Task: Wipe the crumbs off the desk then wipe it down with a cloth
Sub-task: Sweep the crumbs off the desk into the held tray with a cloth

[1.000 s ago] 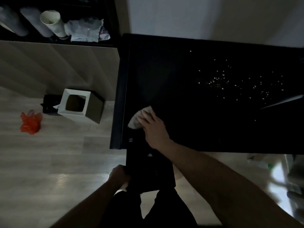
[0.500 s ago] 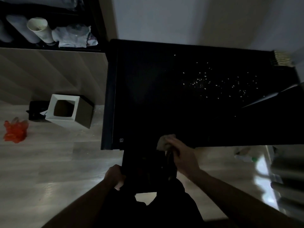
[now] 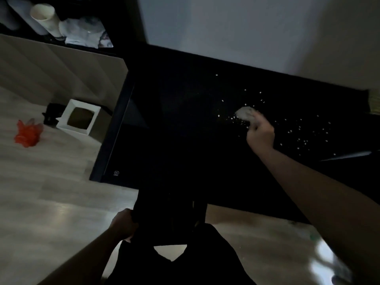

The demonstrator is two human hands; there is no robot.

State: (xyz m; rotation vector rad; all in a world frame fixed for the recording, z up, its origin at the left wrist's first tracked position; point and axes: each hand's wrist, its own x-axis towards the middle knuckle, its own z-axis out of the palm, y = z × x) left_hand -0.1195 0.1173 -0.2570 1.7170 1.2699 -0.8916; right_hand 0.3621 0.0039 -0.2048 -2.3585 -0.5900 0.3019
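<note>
Since half a second ago our right hand (image 3: 260,134) has gone from the near edge of the bench (image 3: 174,124) out to the far right part, right into the crumbs (image 3: 304,134). It's curled around a pale wadded cloth (image 3: 244,114), fingers closed on it, and the cloth sits on or just above the dark top, hard to say which with the blur. Crumbs are scattered as little white specks just left of the cloth and spread well off to the right of the hand, plus a few loose ones farther back.

Our left hand (image 3: 123,224) is down low off the front edge of the bench, fingers wrapped around the side of a dark flat thing (image 3: 170,214) held below the edge. It's too dark to tell what that thing is.

Off to the left on the wooden floor there's a white square bin (image 3: 79,119) with an open top, and an orange plastic bag (image 3: 27,135) lying near it. Up on the shelf (image 3: 115,27) in the corner, a pale paper cup (image 3: 44,18) is lying tilted next to some crumpled plastic.
</note>
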